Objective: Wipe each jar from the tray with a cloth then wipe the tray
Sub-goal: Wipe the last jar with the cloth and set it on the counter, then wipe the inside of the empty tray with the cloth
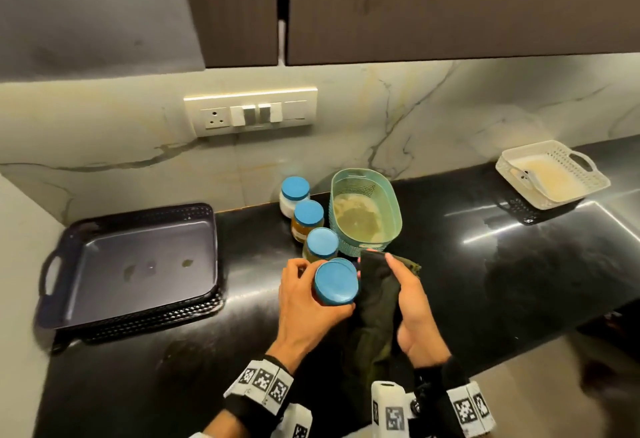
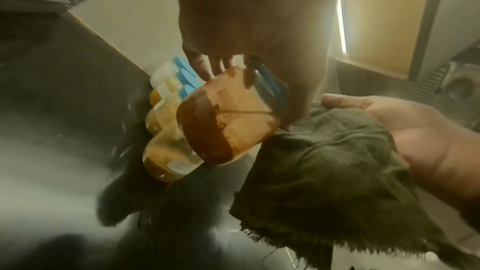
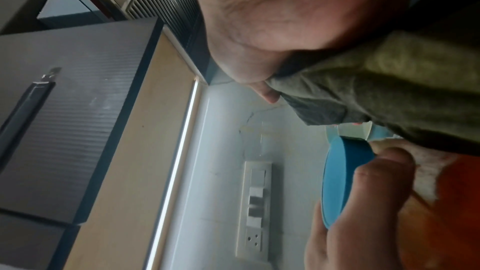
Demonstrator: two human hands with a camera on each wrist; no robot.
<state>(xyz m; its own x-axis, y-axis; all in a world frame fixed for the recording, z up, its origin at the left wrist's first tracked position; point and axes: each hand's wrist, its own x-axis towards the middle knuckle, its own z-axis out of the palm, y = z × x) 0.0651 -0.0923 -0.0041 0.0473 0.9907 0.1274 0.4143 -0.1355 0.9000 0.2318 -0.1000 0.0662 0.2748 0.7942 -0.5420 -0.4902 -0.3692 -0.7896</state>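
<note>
My left hand [image 1: 304, 302] grips a blue-lidded jar [image 1: 335, 282] of brown stuff and holds it tilted above the black counter. In the left wrist view the jar [image 2: 226, 118] has brown smears on its glass. My right hand [image 1: 412, 302] holds a dark green cloth [image 1: 377, 295] against the jar's right side, fingers stretched along the cloth and thumb on its edge. The cloth [image 2: 324, 161] hangs down from that palm [image 2: 420, 130]. Three more blue-lidded jars [image 1: 308, 219] stand in a row behind. The dark tray [image 1: 138, 264] lies at the left with a few stains.
A teal oval basket [image 1: 365, 211] stands just behind my hands, right of the jar row. A white perforated basket [image 1: 550, 174] sits at the far right by the wall. A socket panel [image 1: 249, 110] is on the marble backsplash under dark cabinets.
</note>
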